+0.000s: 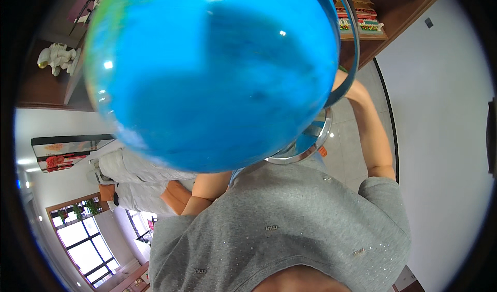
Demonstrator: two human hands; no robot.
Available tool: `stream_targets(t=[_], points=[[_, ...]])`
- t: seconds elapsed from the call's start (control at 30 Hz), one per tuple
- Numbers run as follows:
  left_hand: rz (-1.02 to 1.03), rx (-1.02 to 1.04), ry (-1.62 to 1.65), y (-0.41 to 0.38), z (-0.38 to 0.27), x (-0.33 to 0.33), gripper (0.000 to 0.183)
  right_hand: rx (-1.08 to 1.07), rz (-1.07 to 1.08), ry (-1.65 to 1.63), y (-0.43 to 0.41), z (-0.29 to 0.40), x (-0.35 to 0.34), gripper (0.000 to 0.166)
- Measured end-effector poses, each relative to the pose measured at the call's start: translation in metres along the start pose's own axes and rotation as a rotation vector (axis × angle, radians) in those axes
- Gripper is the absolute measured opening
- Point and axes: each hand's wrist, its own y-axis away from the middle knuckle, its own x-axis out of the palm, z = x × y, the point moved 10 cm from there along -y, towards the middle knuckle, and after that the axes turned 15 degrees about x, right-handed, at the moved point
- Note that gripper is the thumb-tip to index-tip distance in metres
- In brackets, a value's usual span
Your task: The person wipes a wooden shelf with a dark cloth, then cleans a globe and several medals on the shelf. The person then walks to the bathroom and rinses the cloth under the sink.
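Observation:
A large glossy blue globe (217,78) with a green patch at its left fills the upper middle, very close to the camera. A curved silver metal arm (355,39) runs round its right side, and a round chrome base (326,132) shows below it. My right arm reaches up on the right; only a small part of my right hand or wrist (341,79) shows behind the metal arm, and its fingers are hidden. My left forearm goes up behind the globe's lower edge, which hides my left hand. What either hand touches cannot be seen.
A white astronaut figurine (58,59) stands on a wooden shelf at left. A colourful building model (363,24) sits on a shelf at upper right. A white wall (438,136) is on the right, beside grey floor tiles. Grey sofa (136,193) with orange cushions lies left.

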Motion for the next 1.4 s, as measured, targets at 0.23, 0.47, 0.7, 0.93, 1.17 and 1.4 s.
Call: stream_targets(t=[0.23, 0.47, 0.7, 0.93, 1.17, 1.4], points=[[-0.016, -0.015, 0.064, -0.007, 0.007, -0.006, 0.056, 0.239, -0.279, -0.311, 0.012, -0.099, 0.018, 0.035], [-0.052, -0.035, 0.109, -0.003, 0.017, -0.006, 0.057, 0.043, -0.813, -0.275, 0.094, -0.002, -0.048, 0.027], [-0.064, -0.065, 0.158, 0.005, 0.029, 0.004, 0.058, -0.309, -0.708, 0.526, 0.072, 0.112, 0.009, 0.039], [-0.111, -0.066, 0.206, 0.014, 0.031, 0.007, 0.059, -0.41, -0.805, 0.629, 0.078, 0.116, 0.046, 0.045], [-0.14, -0.079, 0.253, 0.018, 0.031, 0.0, 0.06, -0.566, -0.753, 0.641, 0.079, 0.116, 0.08, 0.046], [-0.104, -0.108, 0.513, 0.004, 0.017, 0.01, 0.061, -0.672, -0.289, 0.037, 0.076, 0.115, 0.057, 0.027]])
